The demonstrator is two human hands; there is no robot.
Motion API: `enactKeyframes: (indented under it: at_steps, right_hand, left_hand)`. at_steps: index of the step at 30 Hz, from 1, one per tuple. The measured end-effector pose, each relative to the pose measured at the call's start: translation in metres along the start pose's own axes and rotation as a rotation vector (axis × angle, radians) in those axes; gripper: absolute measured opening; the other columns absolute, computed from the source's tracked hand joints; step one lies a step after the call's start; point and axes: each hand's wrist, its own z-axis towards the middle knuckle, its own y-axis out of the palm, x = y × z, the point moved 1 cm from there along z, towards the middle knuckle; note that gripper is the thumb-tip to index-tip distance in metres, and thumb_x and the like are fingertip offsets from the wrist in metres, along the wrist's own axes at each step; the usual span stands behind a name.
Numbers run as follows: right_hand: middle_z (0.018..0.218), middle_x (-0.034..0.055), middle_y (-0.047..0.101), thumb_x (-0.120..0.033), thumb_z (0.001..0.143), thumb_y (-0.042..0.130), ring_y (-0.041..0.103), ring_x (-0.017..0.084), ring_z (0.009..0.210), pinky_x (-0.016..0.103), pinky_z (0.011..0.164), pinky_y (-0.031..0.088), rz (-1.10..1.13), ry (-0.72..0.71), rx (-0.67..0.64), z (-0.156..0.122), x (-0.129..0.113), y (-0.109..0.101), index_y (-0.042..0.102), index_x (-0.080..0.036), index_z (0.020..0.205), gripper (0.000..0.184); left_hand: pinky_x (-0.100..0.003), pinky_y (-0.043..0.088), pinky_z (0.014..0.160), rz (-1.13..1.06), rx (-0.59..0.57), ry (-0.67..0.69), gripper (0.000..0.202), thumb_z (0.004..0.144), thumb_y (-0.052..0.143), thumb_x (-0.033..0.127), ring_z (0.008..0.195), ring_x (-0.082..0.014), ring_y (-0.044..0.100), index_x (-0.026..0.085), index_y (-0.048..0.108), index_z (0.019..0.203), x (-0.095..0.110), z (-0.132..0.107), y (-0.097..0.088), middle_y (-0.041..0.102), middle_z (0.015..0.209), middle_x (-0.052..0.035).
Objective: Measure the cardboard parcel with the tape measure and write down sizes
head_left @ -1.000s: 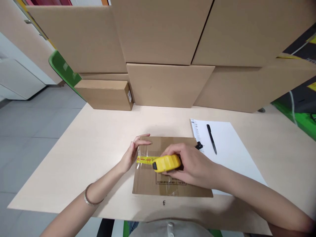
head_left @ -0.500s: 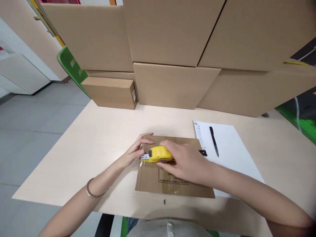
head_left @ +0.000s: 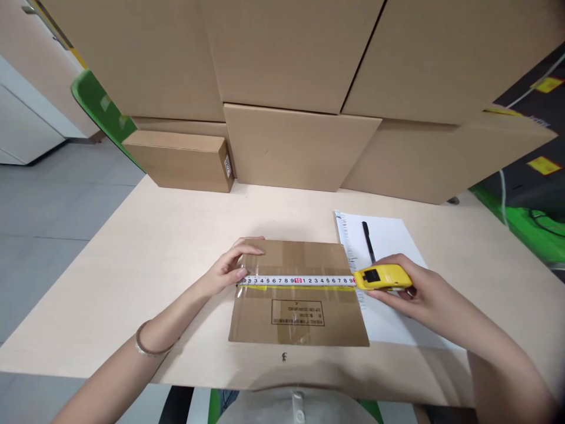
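A flat brown cardboard package (head_left: 304, 321) with a printed black box lies on the table in front of me. A white tape blade (head_left: 300, 281) with numbers stretches across its width. My left hand (head_left: 229, 270) pinches the tape's end at the package's left edge, fingers resting on its top corner. My right hand (head_left: 408, 288) grips the yellow tape measure case (head_left: 382, 277) just past the package's right edge, over a white sheet of paper (head_left: 397, 321).
A black pen (head_left: 368, 241) lies on the white sheet. A small cardboard box (head_left: 176, 160) stands at the back left. Large cardboard boxes (head_left: 300, 147) are stacked along the back of the light wooden table (head_left: 132, 247). Green furniture shows at both sides.
My right hand pulled the yellow case from the package's left side to past its right edge, drawing the tape out across the package. My left hand stayed at the left edge.
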Motion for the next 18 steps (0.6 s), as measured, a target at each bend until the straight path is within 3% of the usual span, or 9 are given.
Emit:
enactKeyframes:
  at_steps: [3,6,9,13,15,18]
  right_hand:
    - [0.086,0.0028,0.07,-0.061,0.094,0.067,0.065,0.022,0.07,0.032,0.059,0.05,-0.085,-0.021,-0.102,0.003,-0.012,-0.007,0.061,-0.027,0.104,0.036]
    - [0.089,0.0025,0.071,-0.062,0.096,0.064,0.066,0.023,0.072,0.032,0.061,0.049,-0.144,-0.127,-0.141,0.018,-0.043,-0.006,0.061,-0.028,0.106,0.036]
    - [0.1,0.0053,0.075,-0.055,0.099,0.063,0.071,0.025,0.08,0.033,0.065,0.049,-0.21,-0.316,-0.201,0.045,-0.092,0.02,0.06,-0.025,0.115,0.034]
    - [0.124,0.0117,0.073,-0.043,0.101,0.065,0.072,0.025,0.087,0.035,0.066,0.048,-0.288,-0.672,-0.253,0.08,-0.149,0.069,0.061,-0.019,0.119,0.03]
    - [0.137,0.012,0.069,-0.034,0.101,0.065,0.073,0.026,0.097,0.035,0.07,0.049,-0.262,-0.804,-0.239,0.087,-0.162,0.082,0.061,-0.019,0.124,0.027]
    - [0.133,0.0042,0.072,-0.017,0.093,0.066,0.071,0.023,0.109,0.032,0.076,0.049,-0.126,-0.872,-0.232,0.086,-0.159,0.071,0.062,-0.024,0.12,0.028]
  left_hand:
    - [-0.06,0.038,0.118,0.017,0.003,-0.005,0.04,0.1,0.06,0.057,0.145,-0.0359,0.049,0.037,0.065,0.134,0.001,0.0,0.0,0.058,0.148,-0.011]
    - [-0.059,0.041,0.117,0.034,0.003,0.012,0.041,0.1,0.06,0.058,0.144,-0.0352,0.051,0.037,0.065,0.135,-0.001,-0.001,-0.001,0.062,0.143,-0.0111]
    - [-0.058,0.041,0.117,0.052,0.036,-0.016,0.044,0.101,0.054,0.062,0.14,-0.0342,0.055,0.037,0.067,0.135,-0.006,-0.003,-0.001,0.064,0.14,-0.0099]
    - [-0.058,0.039,0.122,0.009,0.097,-0.063,0.059,0.106,0.029,0.067,0.138,-0.0316,0.057,0.033,0.07,0.131,-0.006,-0.005,0.003,0.065,0.141,-0.0093]
    - [-0.058,0.039,0.123,-0.021,0.095,-0.091,0.064,0.106,0.024,0.067,0.141,-0.0315,0.055,0.03,0.067,0.135,-0.002,-0.004,0.004,0.061,0.149,-0.0101]
    - [-0.061,0.035,0.126,0.07,0.083,-0.055,0.069,0.107,0.017,0.065,0.153,-0.0331,0.043,0.029,0.066,0.139,0.014,-0.002,0.001,0.049,0.162,-0.0097]
